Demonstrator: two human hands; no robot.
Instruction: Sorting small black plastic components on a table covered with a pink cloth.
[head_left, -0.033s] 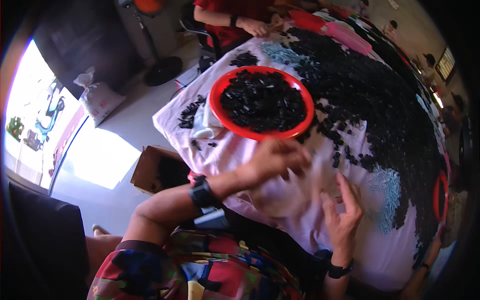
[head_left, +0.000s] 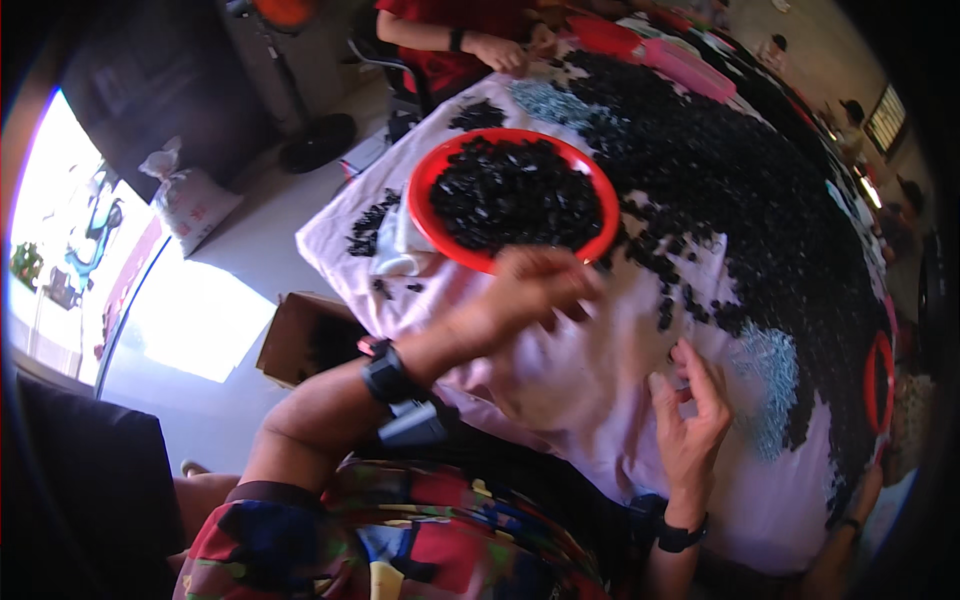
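Observation:
My left hand [head_left: 545,290] hovers at the near rim of a red basin [head_left: 418,215], its fingers curled downward and smeared by motion. Whether anything is in them cannot be made out. The basin is heaped with small black pieces [head_left: 515,195], apparently plastic. To the right, my right hand [head_left: 690,415] is raised over the pale pink cloth [head_left: 590,400], thumb and index finger apart and the other fingers bent. A tiny dark spot shows by its index fingertip, too small to name. Beside that hand lies a pile of small blue-grey pieces [head_left: 770,385].
Loose black pieces [head_left: 740,200] cover much of the table's right side. Across the table another person's hands [head_left: 505,55] work near a second blue-grey pile [head_left: 550,103]. A pink tray [head_left: 690,70] stands at the back. An open cardboard box [head_left: 285,345] sits on the floor.
My left hand has moved slightly up and left, closer to the basin's rim. My right thumb and index finger have come a little nearer each other. The whole view has shifted slightly.

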